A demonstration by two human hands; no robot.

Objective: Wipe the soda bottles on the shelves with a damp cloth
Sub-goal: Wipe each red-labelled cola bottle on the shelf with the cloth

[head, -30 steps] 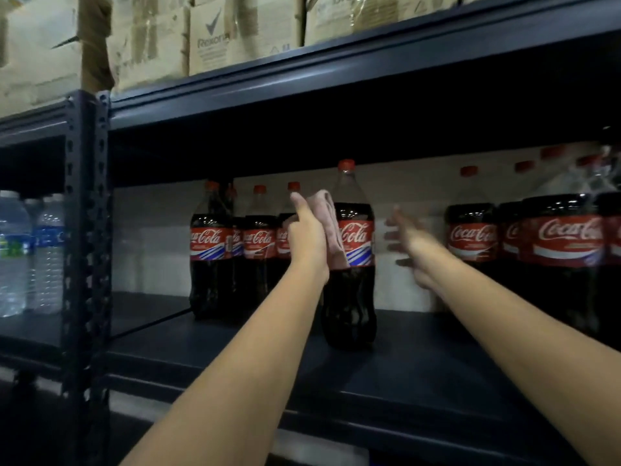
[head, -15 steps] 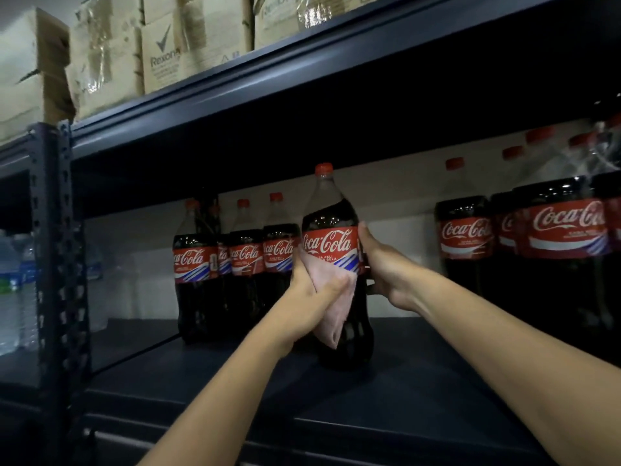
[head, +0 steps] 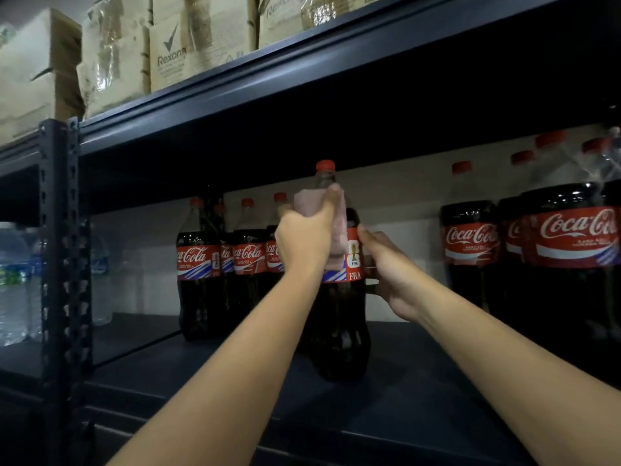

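Note:
A large cola bottle (head: pixel 339 331) with a red cap stands upright near the front of the dark shelf (head: pixel 403 398). My left hand (head: pixel 305 240) grips a pale pink cloth (head: pixel 337 227) wrapped around the bottle's shoulder and upper label. My right hand (head: pixel 389 274) holds the bottle's right side at label height, fingers curled round it. A group of cola bottles (head: pixel 198 267) stands behind on the left, and another group (head: pixel 568 250) fills the right.
Cardboard boxes (head: pixel 168 52) sit on the shelf above. Water bottles (head: pixel 13 280) stand in the neighbouring bay, left of the perforated upright post (head: pixel 64 250). A pale wall shows behind the bottles.
My left hand with the cloth has moved up from the bottle's lower body to its shoulder. The bottle has turned, showing a different part of the label. My right hand keeps its hold.

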